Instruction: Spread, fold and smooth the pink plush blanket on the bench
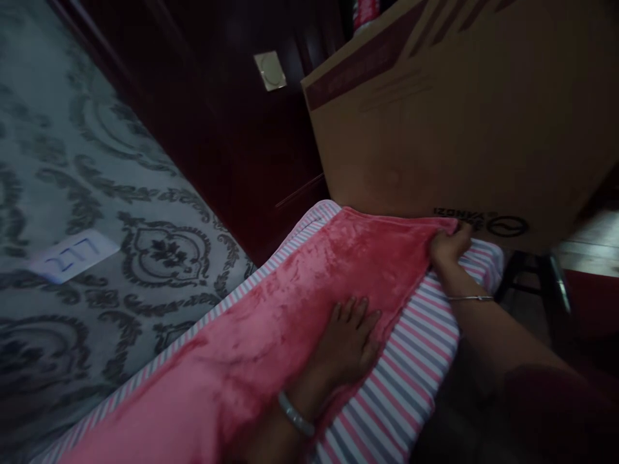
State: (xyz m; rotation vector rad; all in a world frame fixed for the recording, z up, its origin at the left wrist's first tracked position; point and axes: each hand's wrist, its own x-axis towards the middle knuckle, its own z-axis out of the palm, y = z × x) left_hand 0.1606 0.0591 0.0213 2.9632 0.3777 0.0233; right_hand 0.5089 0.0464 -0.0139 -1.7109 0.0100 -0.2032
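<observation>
A plush pink-red blanket [271,309] lies along a narrow padded surface covered by a striped sheet [411,348] in pink, grey and white. My left hand [345,338] rests flat on the blanket with its fingers spread, a silver bangle at the wrist. At the far right corner, my right hand [447,245] pinches the blanket's edge between thumb and fingers. A thin bracelet circles that wrist. The blanket's far edge runs fairly straight from the left corner to my right hand, and striped sheet shows on both long sides.
A big cardboard box [435,142] stands just beyond the far end, on a dark stool [536,283]. Dark red wooden panelling [217,109] rises behind. On the left, patterned wallpaper [164,251] carries a white card [75,256] reading 277.
</observation>
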